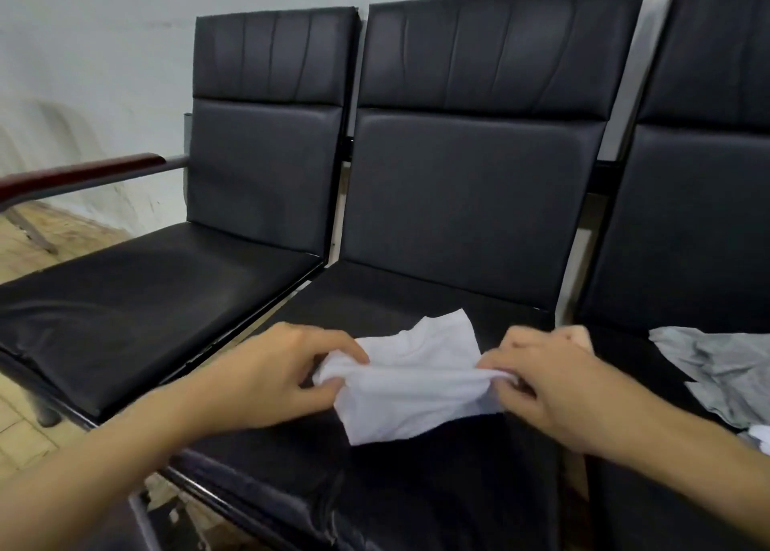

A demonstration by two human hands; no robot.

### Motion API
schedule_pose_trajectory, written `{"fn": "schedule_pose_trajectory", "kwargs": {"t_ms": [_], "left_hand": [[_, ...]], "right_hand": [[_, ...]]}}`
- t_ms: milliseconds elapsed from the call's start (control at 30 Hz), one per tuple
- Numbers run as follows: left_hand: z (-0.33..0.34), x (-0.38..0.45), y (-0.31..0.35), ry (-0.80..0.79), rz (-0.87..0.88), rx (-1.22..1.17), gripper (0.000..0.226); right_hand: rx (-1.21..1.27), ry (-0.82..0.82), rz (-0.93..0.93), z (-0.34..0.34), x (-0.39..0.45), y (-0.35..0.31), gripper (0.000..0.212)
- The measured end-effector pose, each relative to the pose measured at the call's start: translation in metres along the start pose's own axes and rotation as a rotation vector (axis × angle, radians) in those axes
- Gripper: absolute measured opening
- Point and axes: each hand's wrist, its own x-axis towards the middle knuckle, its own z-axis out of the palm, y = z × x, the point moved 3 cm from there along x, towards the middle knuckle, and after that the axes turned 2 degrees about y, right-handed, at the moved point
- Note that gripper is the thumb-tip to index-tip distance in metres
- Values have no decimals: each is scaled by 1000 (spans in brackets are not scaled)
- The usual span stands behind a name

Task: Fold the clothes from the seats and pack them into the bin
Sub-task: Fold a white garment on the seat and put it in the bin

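Note:
A small white garment (416,379) lies crumpled on the middle black seat (375,296). My left hand (266,375) pinches its left edge between thumb and fingers. My right hand (550,379) pinches its right edge, so the cloth is stretched between both hands just above the seat cushion. A grey garment (725,367) lies rumpled on the right seat, beside my right hand and apart from it. A bit of another white cloth (760,436) shows at the right edge. No bin is in view.
Three black padded seats stand in a row against a pale wall. The left seat (137,300) holds nothing and has a dark red armrest (79,175). Tiled floor (25,421) shows at the left and below the seat fronts.

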Motion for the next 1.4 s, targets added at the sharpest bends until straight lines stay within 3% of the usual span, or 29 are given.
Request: {"fn": "schedule_pose_trajectory", "kwargs": {"t_ms": [200, 300, 467, 700, 867, 967, 1133, 1233, 1333, 1400], "left_hand": [[-94, 65, 22, 243, -30, 1, 24], [-131, 98, 39, 334, -39, 39, 20], [-148, 153, 45, 276, -74, 162, 14], [-195, 183, 65, 365, -65, 81, 13], [-193, 173, 68, 388, -64, -66, 10], [-160, 155, 56, 295, -94, -230, 10], [-48, 90, 17, -131, -163, -324, 12], [18, 43, 5, -276, -173, -342, 13], [50, 13, -3, -340, -171, -350, 13], [52, 6, -7, -393, -248, -381, 18]], "right_hand": [[60, 318, 103, -127, 41, 20, 12], [-1, 364, 172, -155, 64, 37, 8], [-79, 287, 260, -162, 96, 74, 18], [-56, 491, 254, -218, 97, 95, 21], [45, 562, 177, -214, 73, 90, 12], [132, 489, 106, -180, 48, 80, 11], [179, 75, -25, -58, -11, 48, 12], [187, -104, -104, 11, -49, 28, 20], [235, -133, -127, 30, -63, 22, 28], [283, -125, -152, 29, -62, 20, 19]]}}
